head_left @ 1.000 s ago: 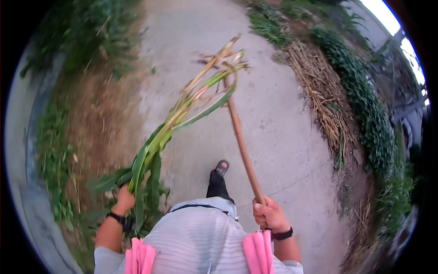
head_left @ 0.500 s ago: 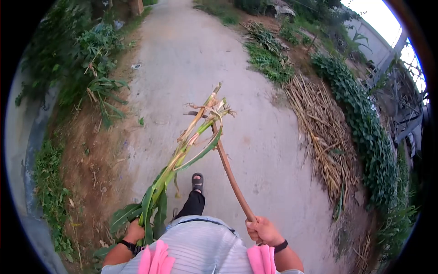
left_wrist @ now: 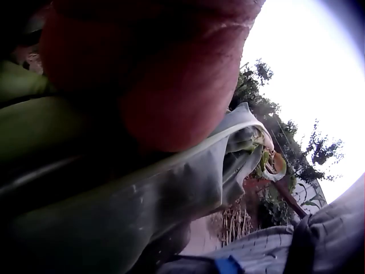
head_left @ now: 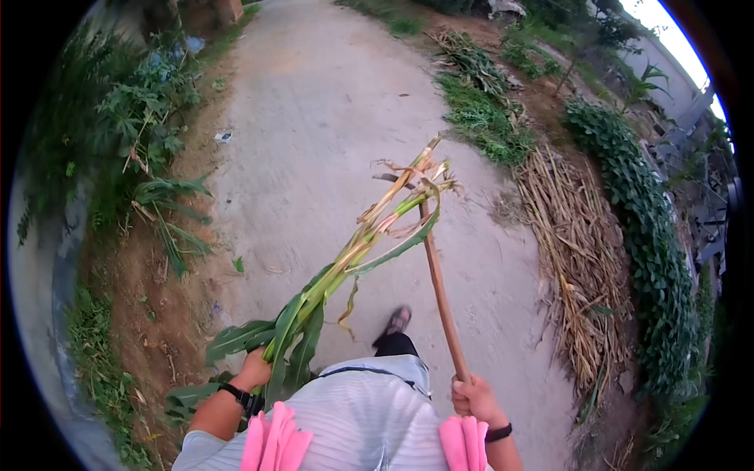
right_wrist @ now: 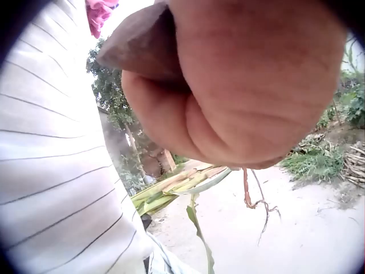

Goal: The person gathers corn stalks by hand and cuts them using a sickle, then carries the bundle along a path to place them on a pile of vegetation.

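In the head view my left hand grips a bundle of green cornstalks near its leafy end. The dry, ragged stalk ends slant up and to the right, ahead of me. My right hand grips the lower end of a long wooden-handled tool. Its narrow dark blade points left and is partly covered by the stalk ends, which overlap the top of the handle. Close up in the right wrist view, fingers wrap the brown handle. A broad leaf lies below the left hand in the left wrist view.
A concrete path runs forward underfoot. Dry stalks lie heaped along its right edge, beside leafy green vines. Bare soil with weeds borders the left side, and uprooted-looking leaves lie there.
I have walked forward along the path, and the view has tipped up to show more of it. Both hands keep hold of the cornstalks and the tool, which stay crossed ahead of me.
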### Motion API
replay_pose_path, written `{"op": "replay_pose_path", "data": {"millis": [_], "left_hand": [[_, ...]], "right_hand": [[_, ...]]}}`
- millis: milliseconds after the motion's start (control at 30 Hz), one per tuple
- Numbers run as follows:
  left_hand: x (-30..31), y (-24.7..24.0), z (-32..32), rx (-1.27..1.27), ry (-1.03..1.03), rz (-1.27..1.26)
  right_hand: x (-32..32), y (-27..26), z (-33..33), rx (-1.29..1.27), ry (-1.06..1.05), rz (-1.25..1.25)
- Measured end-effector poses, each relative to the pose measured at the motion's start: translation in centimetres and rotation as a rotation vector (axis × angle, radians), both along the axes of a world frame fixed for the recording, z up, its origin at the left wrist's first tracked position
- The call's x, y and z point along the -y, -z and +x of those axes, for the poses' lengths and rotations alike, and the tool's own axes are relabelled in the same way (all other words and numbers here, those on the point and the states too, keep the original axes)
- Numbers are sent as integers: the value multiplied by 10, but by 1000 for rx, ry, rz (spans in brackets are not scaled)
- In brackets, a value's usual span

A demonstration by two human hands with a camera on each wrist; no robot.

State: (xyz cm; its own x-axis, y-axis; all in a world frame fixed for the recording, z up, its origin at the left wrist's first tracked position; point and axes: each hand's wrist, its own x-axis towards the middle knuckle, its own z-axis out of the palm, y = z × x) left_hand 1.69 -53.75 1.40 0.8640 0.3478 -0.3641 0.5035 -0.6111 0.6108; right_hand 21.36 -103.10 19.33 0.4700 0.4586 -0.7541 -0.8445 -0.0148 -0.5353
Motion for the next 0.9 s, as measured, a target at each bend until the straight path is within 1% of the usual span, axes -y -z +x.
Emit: {"op": "replay_pose_path", "data": {"millis": [100,167,200,233,367,467,567,667,733,833,867,900], "left_hand": [[-27,15,85,-9,-44,8],[-41,10,144,8,-85,8],[-47,5,169,-111,-112,123],[-58,13,189,14,-126,55],[-92,-7,268,-88,-234,33],[-120,-12,340,-103,-289,39],[-166,11,421,-141,-304,39],[-219,38,506,-97,-307,34],[-262,47,573,-17,-275,61],[-309,23,681,-109,-288,-35],[-324,6,718,-75,-221,-61],[-344,5,748,-94,-196,-43]], "right_hand": [[-31,15,108,26,-44,5],[-49,25,187,36,-95,41],[-63,27,228,31,-120,47],[-79,29,264,20,-142,50],[-136,12,388,-43,-230,19],[-186,11,492,-84,-277,78],[-240,29,596,-65,-362,51],[-305,38,690,-14,-356,3],[-342,43,750,-47,-327,13],[-380,40,833,-85,-272,39],[-389,39,858,-79,-259,43],[-401,38,885,-66,-247,50]]}}
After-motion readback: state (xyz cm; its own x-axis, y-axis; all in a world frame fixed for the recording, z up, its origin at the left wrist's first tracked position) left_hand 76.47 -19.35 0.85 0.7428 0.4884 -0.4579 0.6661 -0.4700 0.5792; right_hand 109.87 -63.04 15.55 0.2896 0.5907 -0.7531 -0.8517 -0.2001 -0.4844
